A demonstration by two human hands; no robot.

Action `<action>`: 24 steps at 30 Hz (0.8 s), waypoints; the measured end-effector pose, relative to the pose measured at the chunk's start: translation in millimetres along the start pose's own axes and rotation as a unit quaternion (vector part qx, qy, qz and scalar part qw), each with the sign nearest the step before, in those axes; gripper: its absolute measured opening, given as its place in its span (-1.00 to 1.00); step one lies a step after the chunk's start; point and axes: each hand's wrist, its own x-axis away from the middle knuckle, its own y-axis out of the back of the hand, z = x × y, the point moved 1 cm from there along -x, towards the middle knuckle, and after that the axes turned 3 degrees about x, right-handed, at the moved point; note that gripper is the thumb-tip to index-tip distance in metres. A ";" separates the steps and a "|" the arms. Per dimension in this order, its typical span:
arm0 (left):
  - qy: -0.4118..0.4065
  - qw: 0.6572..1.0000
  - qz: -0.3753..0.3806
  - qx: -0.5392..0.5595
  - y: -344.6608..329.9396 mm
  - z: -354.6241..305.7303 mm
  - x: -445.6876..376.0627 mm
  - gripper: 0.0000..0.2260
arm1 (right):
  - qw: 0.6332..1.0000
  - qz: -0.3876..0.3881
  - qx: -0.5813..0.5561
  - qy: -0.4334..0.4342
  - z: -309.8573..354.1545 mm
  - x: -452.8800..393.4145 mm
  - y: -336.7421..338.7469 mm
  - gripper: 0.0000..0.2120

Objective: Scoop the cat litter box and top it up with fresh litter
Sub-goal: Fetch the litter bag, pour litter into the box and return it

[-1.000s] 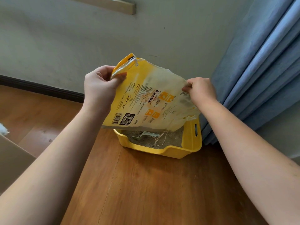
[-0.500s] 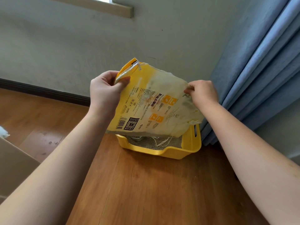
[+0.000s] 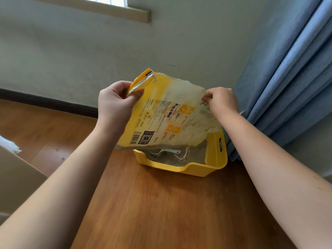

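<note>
Head view, near to far. Both forearms enter from the bottom corners, cut off by the frame edge. Lower left: a beige box-like surface [image 3: 16, 178], only partly in frame, can't identify it; something white [image 3: 11, 145] pokes in at the left edge above it, too cropped to tell.

Left hand [image 3: 115, 105] has its fingers curled round one upper corner of the yellow litter bag [image 3: 167, 114], thumb on the near face. Right hand [image 3: 221, 100] pinches the opposite upper corner; fingertips hidden behind the bag. Bag hangs upside down, printed text inverted, mouth at the bottom edge directly over the litter box [image 3: 214, 157]. Can't tell whether any litter is left inside the bag.

Litter box is yellow, sits on the wood floor [image 3: 161, 212] at centre right, its far half hidden behind the bag. Inside: grey litter [image 3: 195, 155], a pale scoop [image 3: 165, 152] lying on it, partly covered by the bag edge, and a loose white string [image 3: 185, 156] dangling from the bag mouth.

Behind: blue curtain [image 3: 287, 78] on the right touching the box's right side, grey wall [image 3: 71, 51], dark baseboard [image 3: 45, 103], window sill [image 3: 111, 10] at the top, cropped.
</note>
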 end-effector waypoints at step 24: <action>-0.039 0.999 -0.022 -0.014 30.7 -7.4 -6.0 -0.97 | 0.998 0.003 -0.033 0.050 24.1 3.4 -15.1 -0.83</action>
